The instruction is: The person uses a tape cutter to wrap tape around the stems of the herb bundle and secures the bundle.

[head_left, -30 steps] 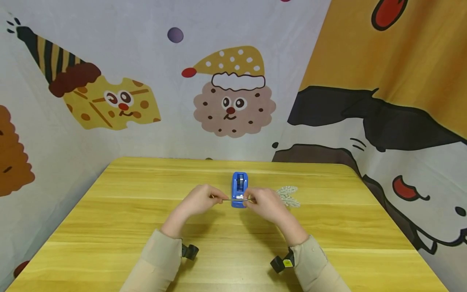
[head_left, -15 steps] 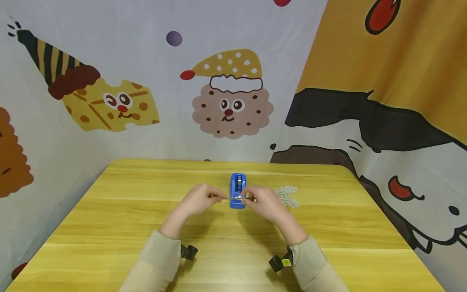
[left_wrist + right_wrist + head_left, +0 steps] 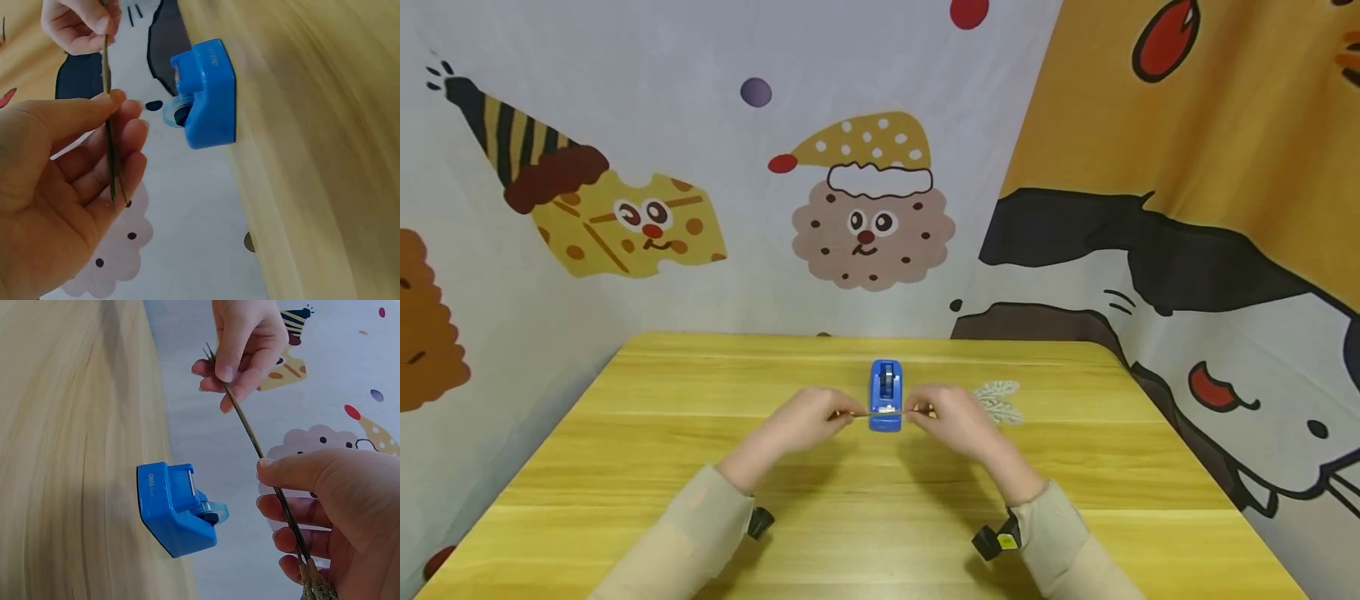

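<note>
Thin dry stems (image 3: pixel 244 422) stretch between the two hands, above the front of a blue tape dispenser (image 3: pixel 885 375). My left hand (image 3: pixel 808 419) pinches them near their cut ends between thumb and fingers. Further along, my right hand (image 3: pixel 951 419) pinches the same stems with its thumb and index finger. Pale, grainy plant heads (image 3: pixel 998 402) stick out past the right hand; in the right wrist view only their base shows, below the palm. A clear tape roll (image 3: pixel 214 512) sits in the dispenser, which neither hand touches.
The dispenser stands on a wood-grain table (image 3: pixel 880 517) towards its far side. Behind the table hangs a white curtain (image 3: pixel 715 125) printed with cartoon figures. Dark wrist cameras (image 3: pixel 996 540) hang below the sleeves.
The hands are a little farther apart, baring more stem between them. Relative to the dispenser, the right hand and the plant heads have shifted right. The head view has tilted slightly.
</note>
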Tool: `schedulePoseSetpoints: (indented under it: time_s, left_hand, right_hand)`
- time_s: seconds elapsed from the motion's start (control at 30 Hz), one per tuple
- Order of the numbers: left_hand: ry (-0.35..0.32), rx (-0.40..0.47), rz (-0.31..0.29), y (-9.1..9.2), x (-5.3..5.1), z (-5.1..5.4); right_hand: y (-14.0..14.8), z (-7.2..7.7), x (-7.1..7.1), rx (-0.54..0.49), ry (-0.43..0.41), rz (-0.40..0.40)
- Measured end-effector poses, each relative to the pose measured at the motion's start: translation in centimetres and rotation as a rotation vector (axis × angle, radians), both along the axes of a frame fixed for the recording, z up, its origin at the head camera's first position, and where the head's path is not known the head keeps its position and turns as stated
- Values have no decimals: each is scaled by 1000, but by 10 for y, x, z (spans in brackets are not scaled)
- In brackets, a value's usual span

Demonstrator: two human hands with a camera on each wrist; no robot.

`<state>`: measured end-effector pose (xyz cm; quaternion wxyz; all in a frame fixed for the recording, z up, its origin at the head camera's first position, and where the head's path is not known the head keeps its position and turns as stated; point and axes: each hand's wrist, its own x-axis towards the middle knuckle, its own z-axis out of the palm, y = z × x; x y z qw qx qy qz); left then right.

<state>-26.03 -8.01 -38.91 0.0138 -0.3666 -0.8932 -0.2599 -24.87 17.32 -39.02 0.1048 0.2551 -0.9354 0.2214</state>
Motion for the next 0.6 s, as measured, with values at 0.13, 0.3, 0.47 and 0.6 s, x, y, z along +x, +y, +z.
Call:
schedulePoseSetpoints:
  time_s: [0.13, 0.3, 0.47, 0.6]
  left_hand:
    - [116, -36, -16, -4, 6, -2]
    - [248, -70, -40, -9, 11, -7]
    - [316, -60, -61, -18, 13, -10]
    - [327, -75, -60, -22, 15, -13]
  right_hand:
    - [4, 2, 2, 6, -8, 5]
    - [6, 5, 6, 18, -37, 11]
    - [4, 4, 8, 19, -59, 25]
    - [2, 1, 10, 28, -55, 26]
